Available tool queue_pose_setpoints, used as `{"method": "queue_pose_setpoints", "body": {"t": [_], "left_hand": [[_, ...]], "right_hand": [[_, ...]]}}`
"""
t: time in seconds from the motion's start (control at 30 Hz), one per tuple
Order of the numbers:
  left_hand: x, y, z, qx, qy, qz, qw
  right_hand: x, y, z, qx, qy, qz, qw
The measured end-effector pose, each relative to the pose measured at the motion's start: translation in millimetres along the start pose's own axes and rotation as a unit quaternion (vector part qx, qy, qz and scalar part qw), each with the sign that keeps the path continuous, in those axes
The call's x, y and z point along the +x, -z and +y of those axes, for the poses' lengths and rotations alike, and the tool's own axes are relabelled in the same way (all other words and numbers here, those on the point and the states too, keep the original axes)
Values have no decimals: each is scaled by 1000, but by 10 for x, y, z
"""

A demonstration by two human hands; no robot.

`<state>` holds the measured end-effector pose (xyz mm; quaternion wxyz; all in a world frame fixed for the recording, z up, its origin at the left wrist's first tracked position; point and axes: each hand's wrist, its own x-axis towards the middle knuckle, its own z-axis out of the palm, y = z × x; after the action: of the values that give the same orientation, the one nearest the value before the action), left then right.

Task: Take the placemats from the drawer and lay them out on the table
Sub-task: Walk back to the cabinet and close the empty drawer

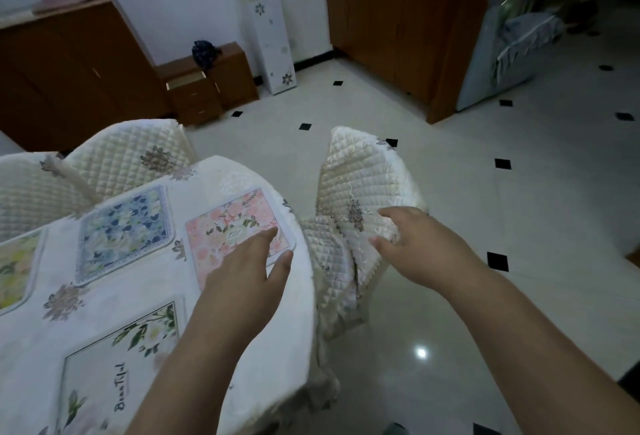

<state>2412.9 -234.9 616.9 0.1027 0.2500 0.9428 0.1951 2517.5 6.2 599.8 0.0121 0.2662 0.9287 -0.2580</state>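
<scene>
Several placemats lie flat on the table (239, 178) with its white floral cloth. A pink floral placemat (228, 223) sits near the table's right edge, and my left hand (242, 268) rests flat on its near right part, fingers apart. A blue floral placemat (124, 230) lies to its left, a yellow-green one (14, 264) at the far left, and a white one with green leaves and lettering (117, 365) nearest me. My right hand (415, 244) hovers by the quilted chair back (360, 178) to the right of the table, fingers spread, holding nothing. The small wooden cabinet's top drawer (183, 82) stands open.
Two more quilted chair backs (124, 157) stand behind the table at the left. A white floral floor cabinet (270, 43) stands by the wall. Tall wooden cupboards (391, 18) stand at the back right. Pale tiled floor (485, 212) stretches to the right.
</scene>
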Motion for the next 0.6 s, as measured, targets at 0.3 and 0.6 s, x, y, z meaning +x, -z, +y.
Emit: {"method": "queue_pose_setpoints", "body": {"t": [0.3, 0.6], "left_hand": [[305, -342, 927, 40, -82, -42, 995], [585, -740, 1753, 56, -175, -87, 979]], "right_hand": [[-248, 437, 879, 19, -72, 54, 996], [-632, 876, 1666, 45, -181, 115, 976]]}}
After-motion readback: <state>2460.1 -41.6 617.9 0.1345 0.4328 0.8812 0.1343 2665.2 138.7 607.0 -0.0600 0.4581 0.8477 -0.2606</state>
